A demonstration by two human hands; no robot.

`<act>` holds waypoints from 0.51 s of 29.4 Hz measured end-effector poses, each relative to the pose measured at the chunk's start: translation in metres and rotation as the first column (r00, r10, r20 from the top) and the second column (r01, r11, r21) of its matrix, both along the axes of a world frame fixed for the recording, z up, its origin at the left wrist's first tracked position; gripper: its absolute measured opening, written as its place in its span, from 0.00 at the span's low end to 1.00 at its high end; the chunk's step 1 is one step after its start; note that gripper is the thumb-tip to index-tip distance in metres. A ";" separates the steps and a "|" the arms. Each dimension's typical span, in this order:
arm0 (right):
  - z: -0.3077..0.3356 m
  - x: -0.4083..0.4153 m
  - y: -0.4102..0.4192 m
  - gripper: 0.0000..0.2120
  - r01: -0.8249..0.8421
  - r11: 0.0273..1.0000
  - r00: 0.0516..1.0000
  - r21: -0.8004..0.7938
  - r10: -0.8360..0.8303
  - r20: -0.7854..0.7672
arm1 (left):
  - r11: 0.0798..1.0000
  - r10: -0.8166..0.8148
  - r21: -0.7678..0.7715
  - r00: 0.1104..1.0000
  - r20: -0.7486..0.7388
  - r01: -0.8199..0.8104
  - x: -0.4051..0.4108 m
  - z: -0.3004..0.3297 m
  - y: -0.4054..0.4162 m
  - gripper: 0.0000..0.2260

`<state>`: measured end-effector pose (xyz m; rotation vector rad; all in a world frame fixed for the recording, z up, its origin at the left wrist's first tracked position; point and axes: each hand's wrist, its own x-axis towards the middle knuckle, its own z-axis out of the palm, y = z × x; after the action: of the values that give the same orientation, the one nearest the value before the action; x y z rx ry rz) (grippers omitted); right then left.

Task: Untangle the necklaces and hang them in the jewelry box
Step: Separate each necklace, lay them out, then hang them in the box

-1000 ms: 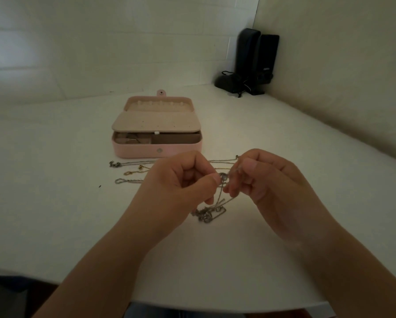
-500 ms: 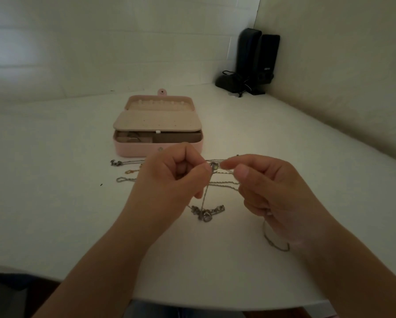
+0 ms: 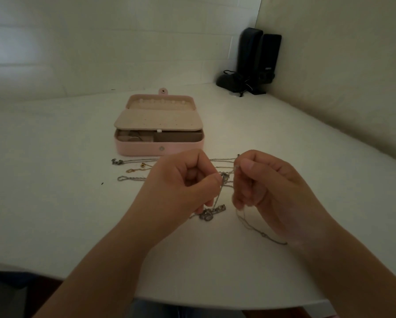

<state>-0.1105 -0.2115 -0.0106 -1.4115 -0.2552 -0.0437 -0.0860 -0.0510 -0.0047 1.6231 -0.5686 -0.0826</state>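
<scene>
Left hand [image 3: 183, 187] curled, thumb and forefinger pinching the tangled necklaces [image 3: 224, 180] above the table [image 3: 55, 203]. Right hand [image 3: 268, 191] curled, pinching a chain strand. Jewelry box [image 3: 159, 128] open behind them.

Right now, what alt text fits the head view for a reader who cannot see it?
Over a white table, a person's left hand and right hand each pinch thin silver chains of a tangle, pulling them apart. More necklace ends lie before an open pink jewelry box, its lid pegs bare. Black speakers stand in the corner.
</scene>
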 end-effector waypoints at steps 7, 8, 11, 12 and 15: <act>0.002 -0.001 0.000 0.09 0.070 0.991 0.997 -0.114 -0.073 -0.030 | 1.000 -0.004 -0.003 0.999 -0.042 0.004 0.000 0.002 0.001 0.14; 0.002 -0.001 0.000 0.09 0.069 0.990 0.997 -0.121 -0.073 -0.029 | 1.000 -0.006 -0.009 0.999 -0.043 0.006 -0.001 0.003 0.000 0.13; 0.001 0.000 -0.001 0.09 0.071 0.991 0.997 -0.114 -0.072 -0.005 | 0.999 -0.014 -0.031 0.998 -0.065 0.012 -0.001 0.004 0.000 0.08; 0.000 0.000 -0.002 0.09 0.066 0.992 0.998 -0.112 -0.064 0.015 | 0.999 -0.018 -0.041 0.997 -0.077 0.015 -0.001 0.004 0.000 0.07; 0.000 0.000 -0.002 0.08 0.014 0.993 0.999 -0.118 -0.008 0.053 | 0.997 -0.027 -0.071 0.994 -0.109 0.019 0.000 0.004 0.000 0.08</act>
<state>-0.1103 -0.2131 -0.0108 -1.5312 -0.2980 -0.0756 -0.0862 -0.0507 -0.0011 1.5345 -0.5002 -0.1666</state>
